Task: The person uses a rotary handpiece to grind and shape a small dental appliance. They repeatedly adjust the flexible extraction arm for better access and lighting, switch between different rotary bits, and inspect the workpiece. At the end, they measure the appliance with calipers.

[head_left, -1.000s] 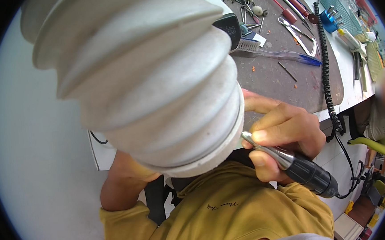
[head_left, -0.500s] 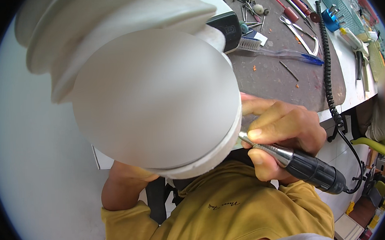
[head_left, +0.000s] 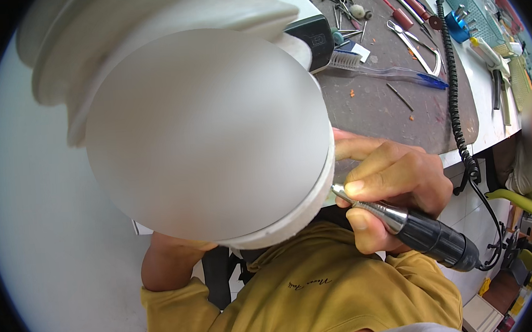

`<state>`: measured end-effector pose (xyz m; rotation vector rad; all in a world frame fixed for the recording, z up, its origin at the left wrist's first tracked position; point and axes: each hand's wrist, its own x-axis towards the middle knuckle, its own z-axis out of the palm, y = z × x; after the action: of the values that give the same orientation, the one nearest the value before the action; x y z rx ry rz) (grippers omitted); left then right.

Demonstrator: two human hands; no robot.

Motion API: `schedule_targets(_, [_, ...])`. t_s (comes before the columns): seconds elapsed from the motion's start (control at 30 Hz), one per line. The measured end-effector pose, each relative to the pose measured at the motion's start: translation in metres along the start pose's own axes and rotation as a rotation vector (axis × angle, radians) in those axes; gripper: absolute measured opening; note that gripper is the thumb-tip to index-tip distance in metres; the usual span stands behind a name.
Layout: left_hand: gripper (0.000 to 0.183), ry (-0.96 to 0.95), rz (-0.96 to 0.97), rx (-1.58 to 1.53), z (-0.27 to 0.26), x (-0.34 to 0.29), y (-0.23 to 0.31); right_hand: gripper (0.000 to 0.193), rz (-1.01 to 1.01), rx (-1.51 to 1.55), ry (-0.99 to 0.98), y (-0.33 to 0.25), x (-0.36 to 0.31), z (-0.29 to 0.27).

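Note:
My right hand [head_left: 397, 184] is closed around a rotary handpiece [head_left: 434, 234], silver at the front and black toward its corded end. Thumb and fingers pinch the silver nose, which points up and left. Its working tip disappears behind a large round, pale, frosted disc [head_left: 208, 133] with a white rim, which looks like a lamp head. That disc covers most of the work area. Of my left arm, only the forearm [head_left: 168, 262] shows, running up beneath the disc; the hand and anything in it are hidden.
On the dark bench mat [head_left: 373, 112] lie a clear-handled toothbrush [head_left: 389, 74], a metal caliper [head_left: 415, 47], a thin rod [head_left: 400, 97] and several small burs. A coiled black cord [head_left: 451, 85] hangs over the bench edge. Beyond it stands a blue holder [head_left: 458, 24] beside a teal basket [head_left: 477, 6].
The round disc appears slightly larger and shifted up and left in the view. My right hand and the handpiece sit slightly lower and further right, with the same grip.

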<state>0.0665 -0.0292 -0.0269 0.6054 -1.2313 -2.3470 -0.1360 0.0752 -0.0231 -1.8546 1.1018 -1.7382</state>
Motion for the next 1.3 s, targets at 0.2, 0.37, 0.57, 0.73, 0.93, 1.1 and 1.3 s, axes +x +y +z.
schedule_targets(0.2, [0.031, 0.027, -0.001, 0.015, 0.0, -0.006, 0.004, 0.02, -0.014, 0.049, -0.007, -0.001, 0.004, 0.002])
schedule_targets(0.37, [0.031, 0.004, -0.019, 0.031, -0.005, -0.001, 0.0, 0.02, -0.02, 0.047, -0.002, 0.001, 0.001, 0.0])
schedule_targets(0.57, [0.031, -0.002, -0.038, -0.013, -0.004, 0.001, 0.0, 0.021, -0.03, -0.013, -0.008, 0.001, 0.001, -0.003])
schedule_targets(0.73, [0.029, -0.008, -0.014, 0.041, -0.004, -0.002, 0.002, 0.022, 0.01, -0.013, -0.006, -0.001, 0.003, -0.001])
schedule_targets(0.93, [0.028, -0.047, 0.006, 0.004, -0.005, -0.001, 0.001, 0.025, 0.015, -0.002, 0.019, -0.001, 0.0, -0.001])
schedule_targets(1.1, [0.029, 0.074, -0.067, -0.086, 0.009, 0.0, 0.008, 0.026, 0.007, -0.058, -0.03, -0.001, 0.002, -0.003])
schedule_targets(1.3, [0.029, 0.168, -0.092, -0.154, 0.023, 0.0, 0.014, 0.025, 0.026, 0.025, 0.026, 0.001, -0.003, 0.001])
